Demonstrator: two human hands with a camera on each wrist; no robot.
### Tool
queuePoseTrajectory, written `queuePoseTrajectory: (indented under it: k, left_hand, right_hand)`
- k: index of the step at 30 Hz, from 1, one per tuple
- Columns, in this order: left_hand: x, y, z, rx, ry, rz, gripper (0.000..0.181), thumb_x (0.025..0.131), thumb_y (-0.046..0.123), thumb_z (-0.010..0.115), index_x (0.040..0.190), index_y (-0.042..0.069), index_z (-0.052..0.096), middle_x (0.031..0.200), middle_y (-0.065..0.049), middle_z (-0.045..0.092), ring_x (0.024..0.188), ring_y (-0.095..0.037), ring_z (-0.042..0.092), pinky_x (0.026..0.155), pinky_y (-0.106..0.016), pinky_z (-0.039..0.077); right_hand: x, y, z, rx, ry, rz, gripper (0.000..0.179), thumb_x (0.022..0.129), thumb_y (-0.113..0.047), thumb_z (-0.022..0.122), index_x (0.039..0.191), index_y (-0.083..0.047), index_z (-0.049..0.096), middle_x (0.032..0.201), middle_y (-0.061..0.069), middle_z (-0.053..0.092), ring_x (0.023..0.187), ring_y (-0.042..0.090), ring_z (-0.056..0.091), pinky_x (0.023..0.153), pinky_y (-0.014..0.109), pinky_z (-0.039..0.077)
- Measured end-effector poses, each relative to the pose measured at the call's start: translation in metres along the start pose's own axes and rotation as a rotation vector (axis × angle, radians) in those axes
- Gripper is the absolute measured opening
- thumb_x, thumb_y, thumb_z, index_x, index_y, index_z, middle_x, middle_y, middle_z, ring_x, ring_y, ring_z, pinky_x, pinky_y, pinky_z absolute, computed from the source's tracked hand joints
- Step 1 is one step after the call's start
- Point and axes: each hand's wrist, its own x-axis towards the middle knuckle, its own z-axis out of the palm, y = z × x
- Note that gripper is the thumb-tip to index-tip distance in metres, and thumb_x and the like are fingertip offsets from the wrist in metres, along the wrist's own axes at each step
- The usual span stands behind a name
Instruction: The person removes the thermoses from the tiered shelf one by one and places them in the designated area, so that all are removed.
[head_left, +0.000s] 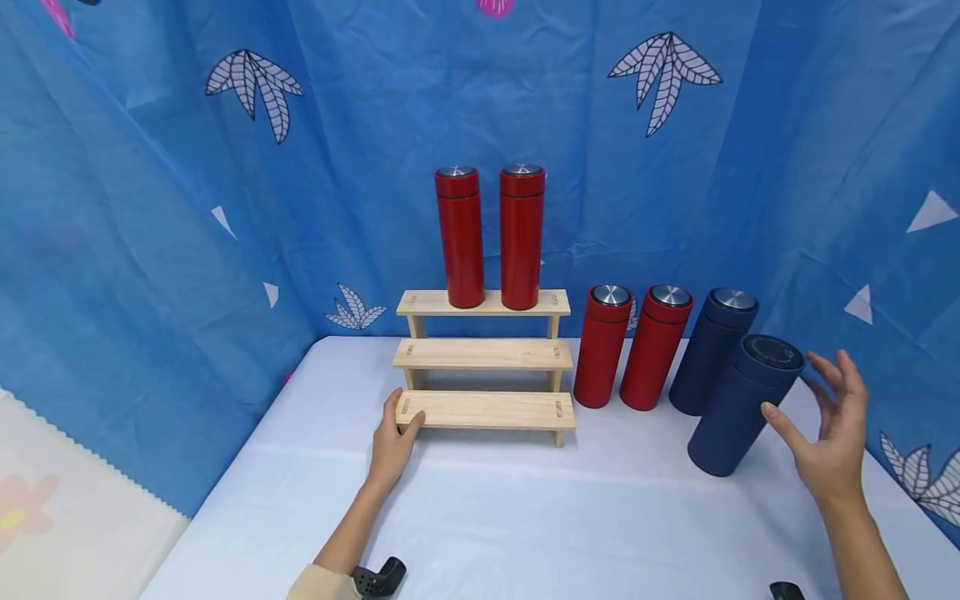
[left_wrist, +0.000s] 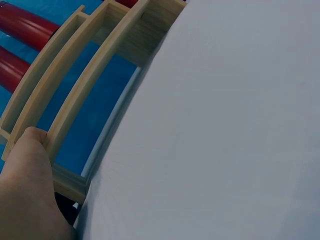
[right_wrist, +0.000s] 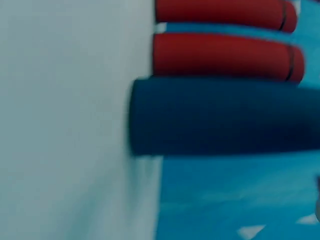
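Observation:
A three-step wooden display stand point(head_left: 483, 408) sits on the table, and my left hand point(head_left: 392, 446) grips the left end of its lowest step. In the left wrist view the thumb side of the left hand point(left_wrist: 31, 175) lies against the light wood slats point(left_wrist: 95, 75). Beside the front dark blue thermos point(head_left: 742, 408), my right hand point(head_left: 832, 433) is held with fingers spread and nothing in it. That thermos point(right_wrist: 225, 115) fills the middle of the right wrist view, slightly blurred. Only a sliver of the right hand shows at that view's edge.
Two red thermoses point(head_left: 461, 237) point(head_left: 522, 237) stand on the top step. Right of the stand are two more red thermoses point(head_left: 602, 350) point(head_left: 656, 350) and another dark blue thermos point(head_left: 712, 354). A blue patterned curtain point(head_left: 375, 167) hangs behind the white-covered table point(head_left: 562, 525).

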Motion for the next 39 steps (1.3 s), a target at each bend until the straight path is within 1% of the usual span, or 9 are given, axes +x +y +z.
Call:
queuePoseTrajectory:
  k: [5,8,10,13,17,20,25,33,39]
  left_hand:
    - [-0.002,-0.001,0.001,0.007,0.009,-0.003,0.068,0.093,0.035,0.056,0.145,0.008,0.022,0.145,-0.020,0.030,0.133,-0.034,0.027,0.107,-0.049,0.021]
    - [-0.002,0.001,0.001,0.011,0.013,0.000,0.068,0.093,0.036,0.056,0.145,0.008,0.023,0.145,-0.020,0.031,0.133,-0.034,0.028,0.107,-0.049,0.022]
    - [-0.001,0.001,0.001,0.012,0.012,-0.001,0.068,0.093,0.036,0.055,0.145,0.008,0.022,0.145,-0.020,0.031,0.133,-0.034,0.028,0.107,-0.049,0.022]
    - [0.001,0.001,0.000,0.010,0.007,-0.002,0.068,0.093,0.036,0.055,0.145,0.008,0.022,0.145,-0.020,0.030,0.133,-0.034,0.028,0.107,-0.048,0.022]
    - [0.002,-0.001,0.000,0.014,0.002,-0.003,0.069,0.093,0.038,0.055,0.145,0.008,0.021,0.145,-0.020,0.029,0.133,-0.035,0.026,0.107,-0.049,0.021]
    - [0.001,-0.002,0.000,0.014,0.003,-0.007,0.069,0.092,0.037,0.055,0.145,0.008,0.022,0.145,-0.020,0.029,0.133,-0.034,0.026,0.107,-0.049,0.021]
    - [0.001,-0.002,0.000,0.006,0.014,-0.004,0.069,0.092,0.036,0.056,0.145,0.008,0.023,0.145,-0.019,0.031,0.133,-0.034,0.027,0.107,-0.049,0.022]
    - [0.002,0.000,0.000,-0.004,0.006,0.000,0.068,0.092,0.036,0.056,0.145,0.009,0.023,0.146,-0.018,0.030,0.133,-0.033,0.026,0.108,-0.049,0.021]
    - [0.001,-0.002,0.001,-0.011,0.004,-0.006,0.068,0.092,0.037,0.056,0.145,0.009,0.023,0.147,-0.017,0.027,0.134,-0.032,0.024,0.108,-0.048,0.020]
  right_hand:
    - [0.019,-0.068,0.041,-0.078,0.187,-0.255,0.075,0.080,-0.043,0.067,0.120,0.015,0.042,0.125,0.018,0.051,0.121,0.023,0.044,0.105,0.030,0.028]
    - [0.024,-0.088,0.074,-0.060,0.158,-0.351,0.068,0.083,-0.044,0.064,0.113,0.015,0.047,0.117,0.023,0.055,0.114,0.024,0.047,0.100,0.027,0.034]
    - [0.027,-0.092,0.097,-0.004,0.075,-0.367,0.059,0.084,-0.033,0.065,0.114,0.015,0.047,0.115,0.026,0.055,0.112,0.026,0.048,0.098,0.027,0.036]
    - [0.034,-0.093,0.130,0.080,-0.073,-0.264,0.049,0.083,-0.009,0.065,0.122,0.013,0.044,0.120,0.027,0.051,0.115,0.030,0.046,0.100,0.032,0.038]
    - [0.050,-0.090,0.173,0.207,-0.203,-0.044,0.058,0.080,0.009,0.063,0.132,0.009,0.036,0.128,0.025,0.046,0.120,0.035,0.043,0.098,0.049,0.037]
    - [0.065,-0.093,0.201,0.243,-0.231,-0.015,0.057,0.083,0.006,0.062,0.133,0.009,0.035,0.128,0.025,0.045,0.120,0.037,0.043,0.094,0.055,0.038]
    - [0.096,-0.113,0.237,0.257,-0.234,-0.047,0.058,0.084,0.002,0.063,0.135,0.006,0.035,0.130,0.024,0.045,0.121,0.035,0.043,0.094,0.052,0.040]
    - [0.146,-0.113,0.273,0.306,-0.364,0.254,0.087,0.086,-0.013,0.065,0.149,-0.012,0.005,0.148,0.017,0.022,0.134,0.030,0.025,0.103,0.045,0.033]
    - [0.152,-0.088,0.294,0.328,-0.415,0.375,0.093,0.086,-0.018,0.066,0.148,-0.030,-0.002,0.139,0.010,0.036,0.125,0.024,0.038,0.094,0.045,0.043]
